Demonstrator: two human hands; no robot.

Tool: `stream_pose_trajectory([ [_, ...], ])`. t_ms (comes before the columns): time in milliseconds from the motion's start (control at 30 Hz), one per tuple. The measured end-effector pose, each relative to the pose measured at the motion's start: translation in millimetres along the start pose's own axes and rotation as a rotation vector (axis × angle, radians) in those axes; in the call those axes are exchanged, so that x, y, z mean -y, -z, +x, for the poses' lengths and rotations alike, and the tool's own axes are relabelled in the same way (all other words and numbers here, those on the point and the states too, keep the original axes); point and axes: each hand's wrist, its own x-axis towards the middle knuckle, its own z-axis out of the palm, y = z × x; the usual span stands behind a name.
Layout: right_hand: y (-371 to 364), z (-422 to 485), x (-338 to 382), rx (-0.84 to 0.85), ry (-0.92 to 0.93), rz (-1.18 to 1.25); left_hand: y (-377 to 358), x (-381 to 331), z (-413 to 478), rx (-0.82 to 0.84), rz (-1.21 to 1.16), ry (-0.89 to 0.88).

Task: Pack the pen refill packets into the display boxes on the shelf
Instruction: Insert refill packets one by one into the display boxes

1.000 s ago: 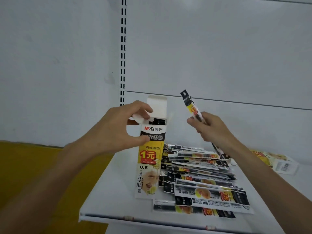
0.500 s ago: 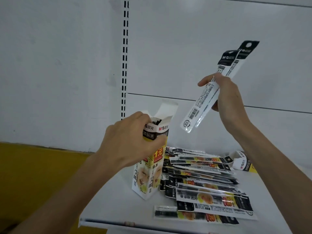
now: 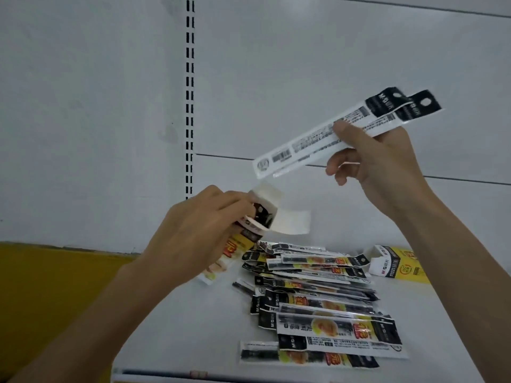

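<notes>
above the white shelf [image 3: 177, 330], two refill packets [image 3: 304, 145] are pinched in the right hand [image 3: 381, 164], lower ends slanted toward the open box [image 3: 239, 244]. box is gripped near its top by the left hand [image 3: 199, 239], tilted, flap open. loose packets [image 3: 318, 299] are heaped just right of it; a second box [image 3: 398, 266] is laid flat behind. slotted upright [image 3: 189, 106] noted on white back panel. right forearm is raised higher.

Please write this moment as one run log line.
left hand: grips tilted open box | right hand: holds two packets, raised | pile: on shelf
</notes>
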Motion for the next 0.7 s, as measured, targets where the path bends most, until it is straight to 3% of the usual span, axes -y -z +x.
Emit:
stream_pose_trajectory([
  [200, 11.5, -6.8, -16.4, 0.243, -0.091, -0.009, -5.5, 9.8, -8.9, 0.01, -0.033, 0.033],
  [500, 12.4, -16.7, -35.6, 0.28, -0.097, 0.136, -27.3, 7.3, -30.1, -0.034, -0.282, 0.155],
  [700, 10.8, -24.6, -41.4, 0.35, -0.023, 0.05, -43.2, 1.5, -33.9, -0.016, -0.248, 0.236],
])
